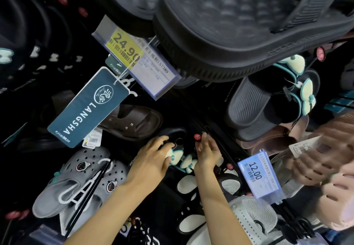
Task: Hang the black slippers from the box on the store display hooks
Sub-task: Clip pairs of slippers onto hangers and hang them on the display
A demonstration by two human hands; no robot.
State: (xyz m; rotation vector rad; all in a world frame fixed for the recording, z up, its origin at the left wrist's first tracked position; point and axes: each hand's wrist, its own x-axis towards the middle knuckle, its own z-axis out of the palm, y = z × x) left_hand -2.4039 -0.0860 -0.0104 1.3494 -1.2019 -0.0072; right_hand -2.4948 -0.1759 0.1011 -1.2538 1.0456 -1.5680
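Note:
A pair of black slippers (pixel 175 135) with pale mint bow charms (pixel 180 155) hangs low in the middle of the display. My left hand (pixel 153 158) grips the slipper's strap from the left, fingers curled over it. My right hand (pixel 207 151) is just to the right, fingertips pinching near the hanger top with its round red tag (pixel 197 137). The hook itself is hidden in the dark behind my fingers. No box is in view.
A big dark slipper (pixel 239 26) and a 24.90 price holder (pixel 134 57) with a blue LANGSHA tag (pixel 88 106) hang close overhead. Grey clogs (pixel 76 183) sit lower left, brown sandals (pixel 134 122) behind, a 12.00 price holder (pixel 260 175) and pink clogs (pixel 325 158) to the right.

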